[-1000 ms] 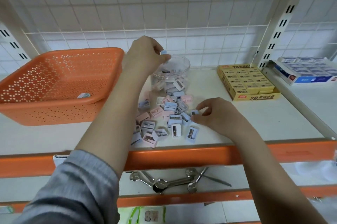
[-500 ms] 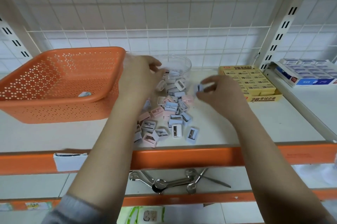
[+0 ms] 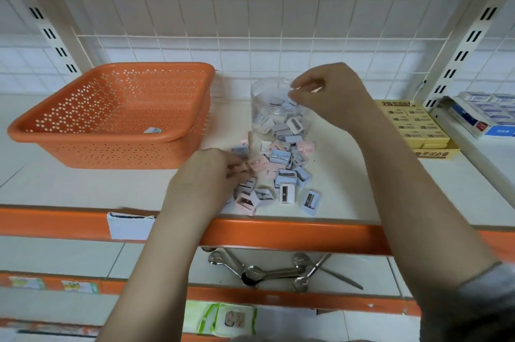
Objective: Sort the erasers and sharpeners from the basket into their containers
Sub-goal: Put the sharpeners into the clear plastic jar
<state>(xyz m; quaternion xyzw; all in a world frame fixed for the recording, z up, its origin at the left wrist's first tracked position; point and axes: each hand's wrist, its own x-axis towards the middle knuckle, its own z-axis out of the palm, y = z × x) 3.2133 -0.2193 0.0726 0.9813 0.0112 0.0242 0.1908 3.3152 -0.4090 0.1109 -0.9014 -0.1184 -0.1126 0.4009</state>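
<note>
Left hand (image 3: 206, 174) hides part of sharpeners (image 3: 278, 171) (fingertips blurred).

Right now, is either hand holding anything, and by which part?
The right hand hovers above the clear jar, fingertips pinched; nothing visible between them. The left hand curls into the sharpener pile; whether it grips one cannot be told.

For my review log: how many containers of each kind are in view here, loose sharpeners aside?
Orange basket: 1
Clear jar: 1
Yellow eraser box: 1
Blue-and-white box: 1
Total: 4
</note>
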